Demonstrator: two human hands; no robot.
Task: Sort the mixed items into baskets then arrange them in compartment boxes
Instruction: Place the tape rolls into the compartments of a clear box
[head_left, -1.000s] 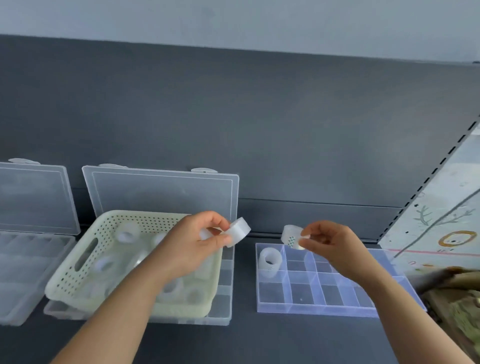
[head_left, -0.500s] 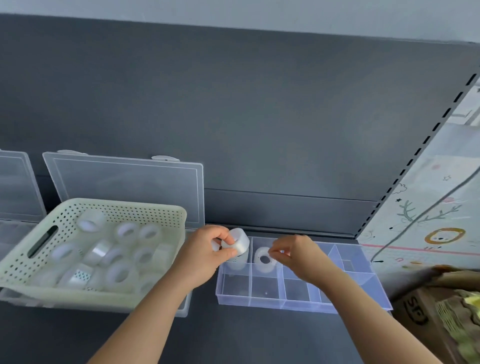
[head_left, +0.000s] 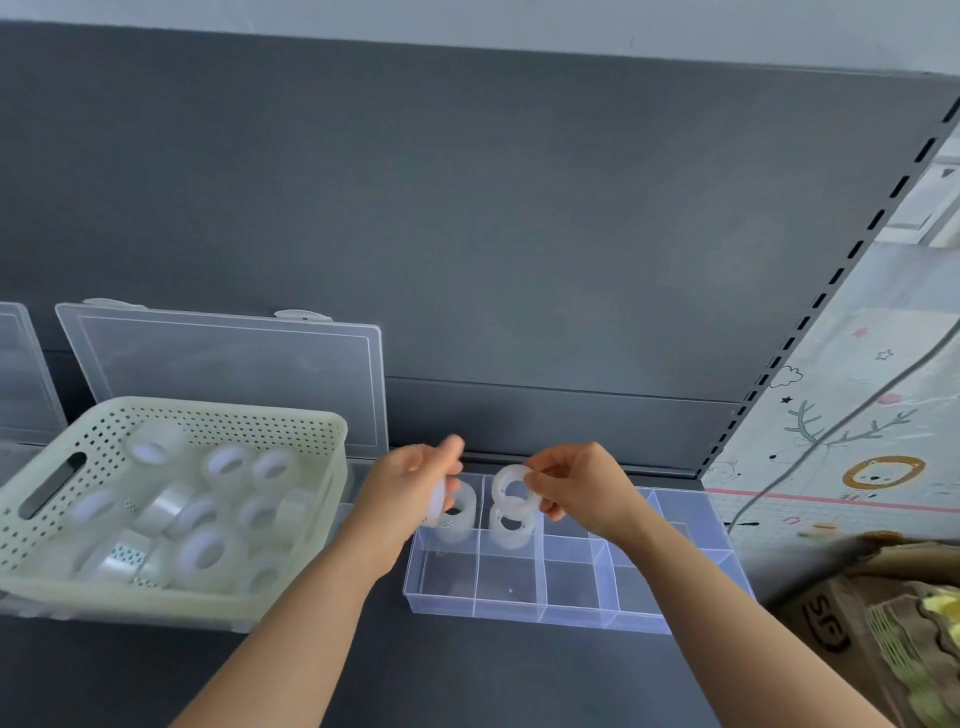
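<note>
A clear compartment box (head_left: 571, 617) lies on the dark shelf in front of me. My left hand (head_left: 405, 493), blurred, grips a clear tape roll (head_left: 439, 506) over the box's back-left compartment, where another roll (head_left: 461, 514) stands. My right hand (head_left: 582, 493) pinches a tape roll (head_left: 511, 484) just above a roll (head_left: 511, 526) that sits in the second back compartment. The other compartments in view hold nothing. At the left, a cream perforated basket (head_left: 208, 410) holds several more tape rolls (head_left: 205, 553).
The basket rests on an open clear box whose lid (head_left: 234, 374) leans on the shelf's back wall. Another open clear box (head_left: 15, 364) is at the far left. A cardboard box (head_left: 852, 613) stands lower right, by a patterned mat (head_left: 857, 395).
Both hands came down from mid-air to the compartment box's back row with their rolls. My view shifted right, so the basket and the far-left box slid left.
</note>
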